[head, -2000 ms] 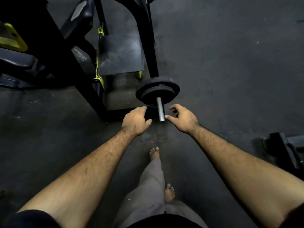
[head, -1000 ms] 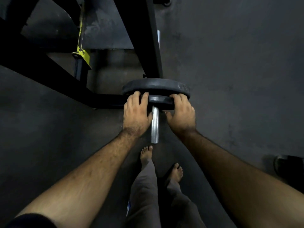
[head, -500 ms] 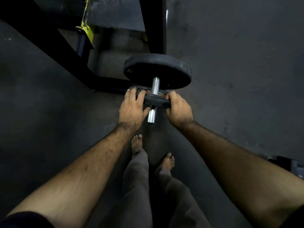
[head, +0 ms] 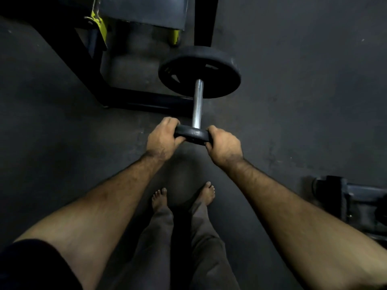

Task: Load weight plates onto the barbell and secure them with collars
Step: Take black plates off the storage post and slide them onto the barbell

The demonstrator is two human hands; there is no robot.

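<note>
A silver barbell sleeve [head: 197,103] points toward me, with a large black plate [head: 199,75] seated at its far end. A small black plate [head: 191,135] sits at the near tip of the sleeve. My left hand [head: 162,140] grips its left edge and my right hand [head: 223,146] grips its right edge. A long bare stretch of sleeve separates the two plates. Whether the sleeve's tip is still inside the small plate's hole is hidden by the plate. No collar is visible.
A black rack frame [head: 134,99] with yellow fittings [head: 97,19] stands behind and left of the large plate. Dark equipment [head: 356,199] sits on the floor at the right edge. My bare feet [head: 182,195] stand on the dark rubber floor below the hands.
Both hands closed on the small plate next to the large plate, then drew it along the sleeve toward me, out to the sleeve's near tip.
</note>
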